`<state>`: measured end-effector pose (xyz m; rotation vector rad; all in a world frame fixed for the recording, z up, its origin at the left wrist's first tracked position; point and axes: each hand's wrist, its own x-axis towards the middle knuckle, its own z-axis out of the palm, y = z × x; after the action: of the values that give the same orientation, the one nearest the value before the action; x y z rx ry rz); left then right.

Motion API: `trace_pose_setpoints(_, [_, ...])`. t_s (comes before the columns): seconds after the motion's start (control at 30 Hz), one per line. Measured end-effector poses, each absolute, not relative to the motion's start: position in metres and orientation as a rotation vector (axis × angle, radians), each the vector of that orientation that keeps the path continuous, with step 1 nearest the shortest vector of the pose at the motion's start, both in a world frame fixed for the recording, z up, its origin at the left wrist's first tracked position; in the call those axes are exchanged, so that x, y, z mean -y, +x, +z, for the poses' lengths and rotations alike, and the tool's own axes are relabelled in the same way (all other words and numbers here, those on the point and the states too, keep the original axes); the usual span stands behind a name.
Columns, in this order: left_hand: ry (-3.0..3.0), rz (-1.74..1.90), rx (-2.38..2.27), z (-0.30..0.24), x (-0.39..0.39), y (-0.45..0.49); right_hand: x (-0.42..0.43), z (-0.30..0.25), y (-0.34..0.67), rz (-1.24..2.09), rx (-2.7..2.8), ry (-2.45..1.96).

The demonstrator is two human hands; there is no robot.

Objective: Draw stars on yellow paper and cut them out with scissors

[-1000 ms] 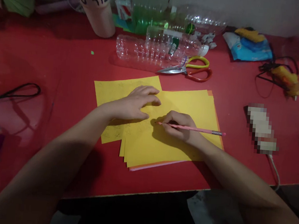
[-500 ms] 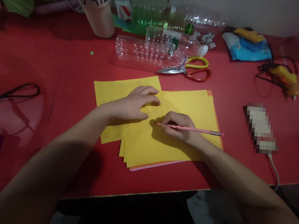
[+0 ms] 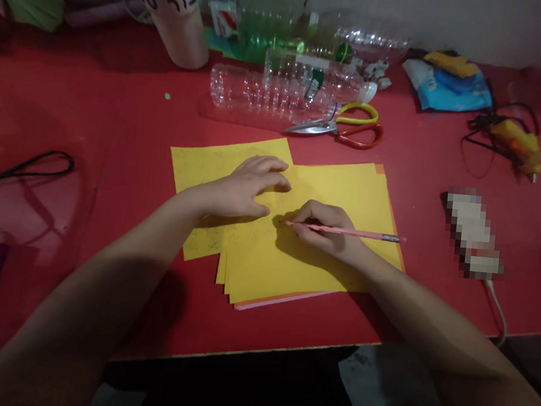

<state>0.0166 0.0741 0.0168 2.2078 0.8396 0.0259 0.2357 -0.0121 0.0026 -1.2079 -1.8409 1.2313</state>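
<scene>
A stack of yellow paper sheets (image 3: 342, 190) lies on the red table (image 3: 92, 124), with an orange sheet showing at its right edge. My left hand (image 3: 246, 188) rests on the paper, fingers spread and bent, pressing it down. My right hand (image 3: 327, 230) is closed around a pink pencil (image 3: 362, 234), whose tip touches the top sheet just right of my left hand. Faint pencil marks show on the sheets near my left wrist.
Clear plastic bottles (image 3: 271, 89) lie behind the paper, with scissors (image 3: 348, 124) beside them. A glue gun (image 3: 517, 142) with its cord sits at the right, a blue packet (image 3: 451, 86) behind it. A pink patterned cup (image 3: 178, 12) stands at the back; a black cable (image 3: 22, 168) lies left.
The pencil's rear end has shifted slightly as my right hand moves on the sheet. My left hand has stayed in place.
</scene>
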Motion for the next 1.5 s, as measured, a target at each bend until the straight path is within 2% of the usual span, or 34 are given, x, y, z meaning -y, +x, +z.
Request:
trace_pose_setpoints(0.2, [2.199, 0.016, -0.842, 0.017, -0.074, 0.017, 0.012, 0.005, 0.234, 1.249, 1.788, -1.237])
trace_pose_setpoints(0.47, [2.227, -0.001, -0.798, 0.015, -0.082, 0.011, 0.010, 0.005, 0.237, 1.294, 1.374, -1.255])
trace_pose_setpoints(0.77, [2.279, -0.051, -0.850, 0.025, -0.077, 0.010, 0.013, 0.004, 0.239, 1.197, 1.489, -1.200])
trace_pose_setpoints(1.23, [2.317, 0.050, -0.963, 0.018, -0.060, 0.020, 0.019, 0.007, 0.232, 1.248, 1.852, -1.147])
trace_pose_setpoints(1.5, [2.320, 0.071, -0.975, 0.014, -0.065, 0.021, 0.017, 0.010, 0.232, 1.248, 1.787, -1.229])
